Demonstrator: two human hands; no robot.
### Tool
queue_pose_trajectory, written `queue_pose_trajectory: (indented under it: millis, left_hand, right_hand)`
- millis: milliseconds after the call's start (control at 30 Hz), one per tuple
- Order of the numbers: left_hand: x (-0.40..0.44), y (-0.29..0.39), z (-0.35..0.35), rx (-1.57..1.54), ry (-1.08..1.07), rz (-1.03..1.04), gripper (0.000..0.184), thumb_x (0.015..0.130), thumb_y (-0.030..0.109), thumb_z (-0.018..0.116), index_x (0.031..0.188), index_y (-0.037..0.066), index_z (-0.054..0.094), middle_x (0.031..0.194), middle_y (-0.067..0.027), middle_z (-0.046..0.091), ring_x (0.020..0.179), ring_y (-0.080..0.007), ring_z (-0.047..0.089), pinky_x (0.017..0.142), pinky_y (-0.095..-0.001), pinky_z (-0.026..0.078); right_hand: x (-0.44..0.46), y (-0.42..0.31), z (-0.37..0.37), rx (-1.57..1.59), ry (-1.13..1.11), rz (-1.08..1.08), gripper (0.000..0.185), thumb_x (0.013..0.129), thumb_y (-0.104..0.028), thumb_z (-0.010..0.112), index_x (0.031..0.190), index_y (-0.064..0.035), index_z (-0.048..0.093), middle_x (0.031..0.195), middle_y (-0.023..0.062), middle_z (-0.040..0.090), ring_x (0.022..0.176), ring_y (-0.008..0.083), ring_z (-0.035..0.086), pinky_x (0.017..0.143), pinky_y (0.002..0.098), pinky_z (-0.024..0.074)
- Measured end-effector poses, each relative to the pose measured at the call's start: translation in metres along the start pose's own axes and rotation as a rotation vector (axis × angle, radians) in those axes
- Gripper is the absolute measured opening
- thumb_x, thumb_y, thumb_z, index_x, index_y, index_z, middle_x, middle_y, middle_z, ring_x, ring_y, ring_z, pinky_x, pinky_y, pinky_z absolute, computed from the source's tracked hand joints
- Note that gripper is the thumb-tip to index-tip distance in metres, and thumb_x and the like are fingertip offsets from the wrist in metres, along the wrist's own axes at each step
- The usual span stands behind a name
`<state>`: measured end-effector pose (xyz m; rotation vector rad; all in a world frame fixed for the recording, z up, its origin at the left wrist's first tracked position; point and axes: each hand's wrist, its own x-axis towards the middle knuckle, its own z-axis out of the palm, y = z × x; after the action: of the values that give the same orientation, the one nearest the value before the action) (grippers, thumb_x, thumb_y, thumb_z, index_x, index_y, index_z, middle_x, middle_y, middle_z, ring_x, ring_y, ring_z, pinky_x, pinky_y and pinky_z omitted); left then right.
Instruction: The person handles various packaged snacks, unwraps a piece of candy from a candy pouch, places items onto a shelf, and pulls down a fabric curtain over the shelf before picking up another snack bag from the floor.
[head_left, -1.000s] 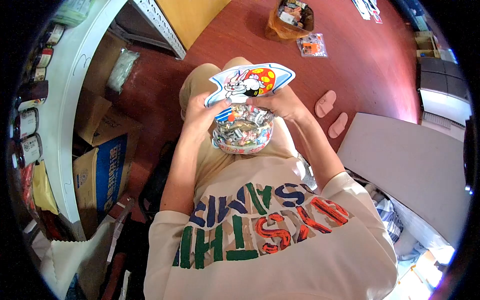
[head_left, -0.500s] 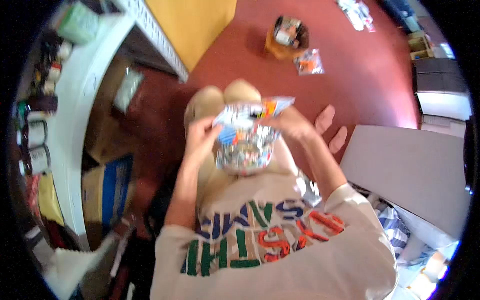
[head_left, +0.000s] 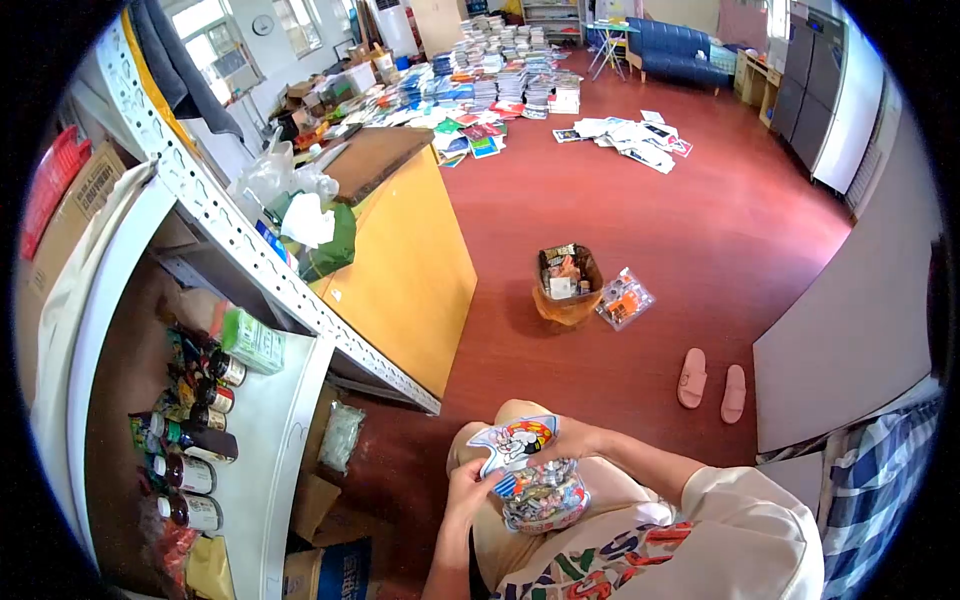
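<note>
A printed plastic bag [head_left: 548, 508] with a cartoon figure on its top flap rests over my lap. Its lower part is see-through and full of small, shiny, multicoloured pieces that look like wrapped sweets. My left hand [head_left: 470, 492] grips the left edge of the bag below the flap, fingers closed. On the other side, my right hand [head_left: 568, 442] is closed on the right part of the flap. Whether the bag's top is sealed cannot be made out.
A white shelf [head_left: 262, 415] on my left carries jars [head_left: 190, 473] and a green carton [head_left: 252, 341]. Ahead stand a yellow cabinet [head_left: 410, 265] and a lined waste bin [head_left: 568, 305], with a plastic packet [head_left: 626, 299] beside it. Pink slippers [head_left: 692, 378] lie right; book stacks [head_left: 505, 75] fill the back.
My view has tilted up and turned, so the far room now shows and my hands sit lower in the picture. Both hands still hold the bag, whose flap now faces me more clearly.
</note>
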<state>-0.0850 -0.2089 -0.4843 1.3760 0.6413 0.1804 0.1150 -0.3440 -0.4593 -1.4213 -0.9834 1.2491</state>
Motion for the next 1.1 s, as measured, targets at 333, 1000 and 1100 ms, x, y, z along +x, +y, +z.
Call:
queue_pose_trajectory:
  millis: [333, 1000, 1100]
  left_hand:
    - [0.003, -0.012, 0.009, 0.031, 0.089, 0.056, 0.012, 0.081, 0.004, 0.066, 0.091, -0.002, 0.067, 0.079, 0.0012, 0.064, 0.072, -0.0045, 0.056, 0.064, -0.0208, 0.045]
    - [-0.009, 0.01, 0.018, 0.002, 0.108, 0.196, 0.02, 0.078, 0.001, 0.064, 0.097, -0.003, 0.063, 0.087, -0.0057, 0.066, 0.083, -0.0099, 0.058, 0.075, -0.0261, 0.047]
    - [-0.011, -0.002, 0.024, -0.008, 0.095, 0.317, 0.017, 0.074, -0.002, 0.065, 0.091, -0.001, 0.063, 0.086, -0.0091, 0.065, 0.084, -0.0107, 0.059, 0.075, -0.0275, 0.047]
  right_hand:
    - [-0.014, -0.024, 0.005, 0.184, 0.083, 0.013, 0.044, 0.07, 0.002, 0.075, 0.111, -0.0017, 0.059, 0.101, 0.0025, 0.064, 0.091, 0.0117, 0.057, 0.083, 0.028, 0.0492]
    - [-0.017, -0.148, 0.071, -1.229, 0.159, -0.664, 0.072, 0.066, -0.011, 0.074, 0.129, -0.0021, 0.041, 0.121, 0.0186, 0.047, 0.117, 0.0344, 0.043, 0.102, 0.0427, 0.0308]
    - [0.011, -0.122, 0.066, -1.336, -0.105, -0.436, 0.062, 0.063, -0.021, 0.078, 0.116, -0.0045, 0.05, 0.11, 0.0168, 0.057, 0.109, 0.0322, 0.051, 0.096, 0.044, 0.0332]
